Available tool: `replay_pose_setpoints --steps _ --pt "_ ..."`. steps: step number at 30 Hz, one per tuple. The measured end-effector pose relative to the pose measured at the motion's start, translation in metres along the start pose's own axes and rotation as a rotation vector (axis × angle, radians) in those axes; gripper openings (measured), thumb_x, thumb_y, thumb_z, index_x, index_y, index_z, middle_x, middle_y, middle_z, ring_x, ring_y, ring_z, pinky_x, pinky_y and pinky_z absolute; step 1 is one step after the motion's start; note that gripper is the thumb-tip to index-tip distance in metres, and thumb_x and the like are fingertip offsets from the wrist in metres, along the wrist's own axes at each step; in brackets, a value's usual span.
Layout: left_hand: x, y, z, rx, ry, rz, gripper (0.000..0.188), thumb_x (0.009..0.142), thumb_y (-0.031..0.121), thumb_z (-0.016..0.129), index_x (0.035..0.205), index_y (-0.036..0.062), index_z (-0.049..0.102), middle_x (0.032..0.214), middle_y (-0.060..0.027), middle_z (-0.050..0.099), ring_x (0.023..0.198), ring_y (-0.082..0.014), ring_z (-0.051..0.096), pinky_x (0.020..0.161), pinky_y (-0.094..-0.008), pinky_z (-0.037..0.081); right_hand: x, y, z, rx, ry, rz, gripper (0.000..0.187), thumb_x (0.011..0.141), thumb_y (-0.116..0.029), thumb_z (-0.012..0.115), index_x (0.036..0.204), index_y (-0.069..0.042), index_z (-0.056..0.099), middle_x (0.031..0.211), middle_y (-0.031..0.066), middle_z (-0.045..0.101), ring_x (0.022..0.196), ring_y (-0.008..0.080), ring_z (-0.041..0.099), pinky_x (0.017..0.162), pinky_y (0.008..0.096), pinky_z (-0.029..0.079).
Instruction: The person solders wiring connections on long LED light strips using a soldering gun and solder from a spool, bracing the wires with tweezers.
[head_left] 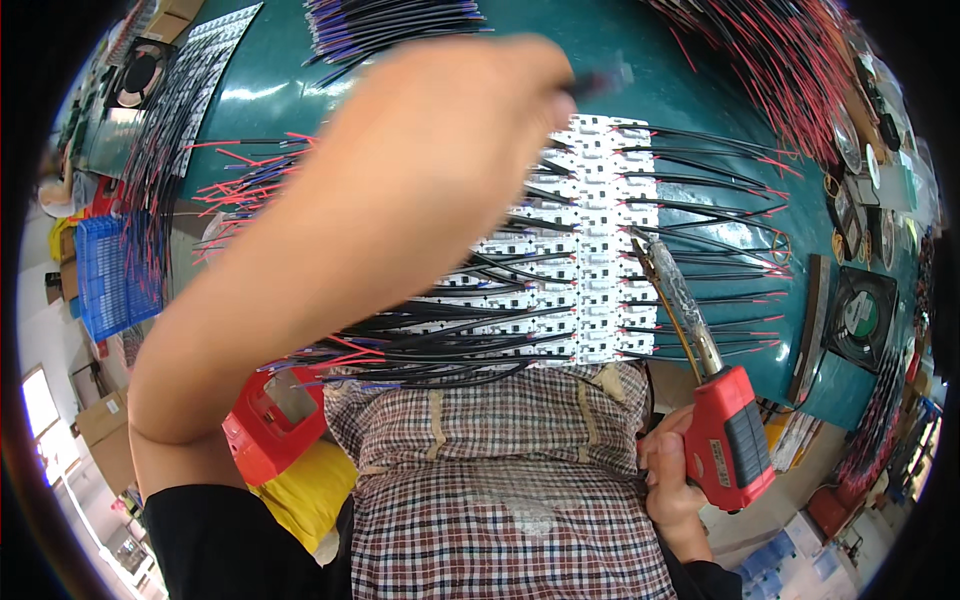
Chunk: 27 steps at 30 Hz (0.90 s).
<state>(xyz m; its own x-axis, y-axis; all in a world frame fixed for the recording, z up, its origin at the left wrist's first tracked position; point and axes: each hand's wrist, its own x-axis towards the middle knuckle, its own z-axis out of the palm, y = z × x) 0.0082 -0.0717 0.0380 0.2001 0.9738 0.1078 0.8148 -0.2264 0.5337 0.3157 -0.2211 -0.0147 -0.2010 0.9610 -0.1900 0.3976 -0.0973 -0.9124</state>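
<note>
My left arm reaches across a white panel of small circuit boards (597, 290), hiding part of it. My left hand (500, 100) is closed above the panel's far end, pinching a short dark thing (597, 82) too blurred to name. In my right hand (672, 470) is a red and black soldering gun (728, 440). Its metal tip points away from me and reaches the panel's right edge, beside a thin brownish feed tube (672, 300). Black wires (715, 215) with red ends stick out to the right of the panel, and more black wires (450, 345) lie over its left side.
A bundle of black and blue wires (390, 28) lies on the green table (690, 100) at the far side. Many red and black wires (780, 70) spread at far right. Small fans (862, 315) stand at both sides. A blue basket (115, 275) is at left.
</note>
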Motion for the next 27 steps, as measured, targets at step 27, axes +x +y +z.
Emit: replay_pose_setpoints --steps 27 --pt "-0.042 0.024 0.080 0.058 0.076 -0.168 0.013 0.078 0.014 0.073 0.081 0.0018 0.069 0.071 -0.0118 0.068 0.066 -0.0284 0.069 0.062 -0.0382 0.053 -0.014 0.018 -0.001 -0.146 -0.070 0.114 0.022 0.084 -0.005 0.074 0.105 -0.001 0.069 0.083 0.0111 0.068 0.072 0.0265 0.068 0.067 0.0365 0.054"
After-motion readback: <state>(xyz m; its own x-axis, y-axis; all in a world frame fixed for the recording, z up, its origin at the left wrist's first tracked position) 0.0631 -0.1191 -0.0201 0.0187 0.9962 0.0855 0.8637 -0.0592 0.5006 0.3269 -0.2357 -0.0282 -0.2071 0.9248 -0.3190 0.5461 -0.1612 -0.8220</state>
